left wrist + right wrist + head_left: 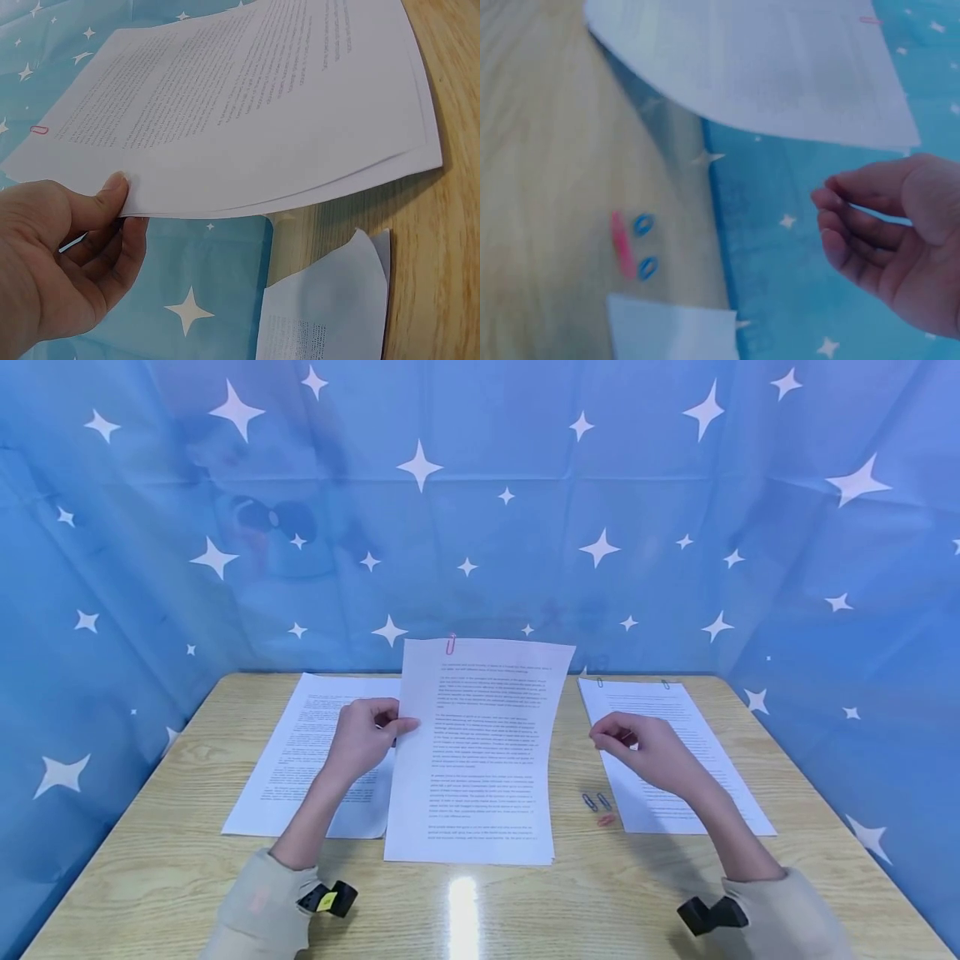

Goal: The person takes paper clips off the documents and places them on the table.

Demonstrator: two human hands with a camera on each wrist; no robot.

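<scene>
In the head view my left hand [365,735] pinches the left edge of a printed stack of paper [480,760], held up off the table. A red paper clip [451,645] sits on its top edge, toward the left corner. The left wrist view has the thumb on the front sheet, fingers curled behind, and the lower edges slightly fanned apart. To the right of that stack hovers my right hand [645,747], fingers loosely curled and thumb near the index fingertip. Nothing shows between them in the right wrist view, which is blurred.
A printed paper stack [300,777] lies on the table at left. At right lies another stack [697,785] with two dark paper clips [665,685] on its top edge. Loose blue paper clips [597,802] and reddish ones [606,819] lie beside it. A starry blue curtain [480,527] hangs behind.
</scene>
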